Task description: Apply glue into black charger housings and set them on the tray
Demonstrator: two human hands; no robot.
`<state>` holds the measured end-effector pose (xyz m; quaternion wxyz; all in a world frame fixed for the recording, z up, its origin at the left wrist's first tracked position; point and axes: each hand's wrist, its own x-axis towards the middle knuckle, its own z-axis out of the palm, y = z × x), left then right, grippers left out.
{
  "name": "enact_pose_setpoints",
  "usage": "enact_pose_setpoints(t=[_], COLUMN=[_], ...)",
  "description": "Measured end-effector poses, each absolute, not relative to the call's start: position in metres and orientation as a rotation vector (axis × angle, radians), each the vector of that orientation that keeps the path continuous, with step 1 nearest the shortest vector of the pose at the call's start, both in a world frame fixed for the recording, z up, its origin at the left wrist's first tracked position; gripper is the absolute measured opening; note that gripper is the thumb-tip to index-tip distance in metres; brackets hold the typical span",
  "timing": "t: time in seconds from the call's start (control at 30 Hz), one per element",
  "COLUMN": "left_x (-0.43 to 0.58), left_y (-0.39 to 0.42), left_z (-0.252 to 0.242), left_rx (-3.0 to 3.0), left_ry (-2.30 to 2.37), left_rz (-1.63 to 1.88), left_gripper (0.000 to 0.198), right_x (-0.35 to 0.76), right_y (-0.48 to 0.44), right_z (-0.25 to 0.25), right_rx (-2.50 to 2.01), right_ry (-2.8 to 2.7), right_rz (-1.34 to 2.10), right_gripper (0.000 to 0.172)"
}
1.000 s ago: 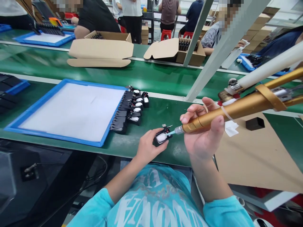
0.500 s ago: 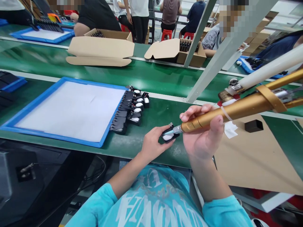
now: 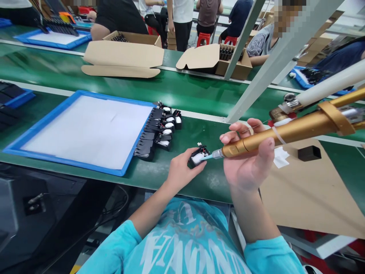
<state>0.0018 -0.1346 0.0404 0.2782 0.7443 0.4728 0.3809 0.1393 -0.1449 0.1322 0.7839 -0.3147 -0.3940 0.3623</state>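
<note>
My left hand (image 3: 179,169) is closed around a small black part with a white insert (image 3: 197,156), holding it just above the green bench. My right hand (image 3: 247,160) grips a long gold dispensing tool (image 3: 288,131); its pale blue tip touches the white insert of the part. A row of several similar black parts (image 3: 159,131) lies against the right edge of a blue tray with a white sheet (image 3: 82,131), to the left of my hands.
A brown cardboard sheet (image 3: 308,190) covers the bench at right, with a small black block (image 3: 309,153) and a white scrap on it. A slanted metal post (image 3: 256,72) rises behind. Open cardboard boxes (image 3: 125,55) lie on the far belt. Other people work beyond.
My left hand has turned the black part and drawn it slightly left; the tool tip stays at its white insert. The view has shifted a little.
</note>
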Motion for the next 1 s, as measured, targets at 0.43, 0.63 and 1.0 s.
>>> enact_pose_setpoints(t=[0.43, 0.63, 1.0], left_x=[-0.027, -0.079, -0.074], left_y=[-0.141, -0.148, -0.14], left_z=[0.037, 0.016, 0.016], left_rx=[2.013, 2.027, 2.07], left_ry=[1.312, 1.279, 1.102], left_rz=[0.908, 0.743, 0.843], left_gripper=[0.036, 0.038, 0.031], right_x=[0.138, 0.144, 0.156], right_y=[-0.145, -0.148, -0.15], right_z=[0.127, 0.123, 0.114], right_rx=[-0.656, -0.71, -0.715], right_ry=[-0.648, -0.672, -0.629], right_rz=[0.754, 0.732, 0.695], right_gripper=[0.027, 0.03, 0.031])
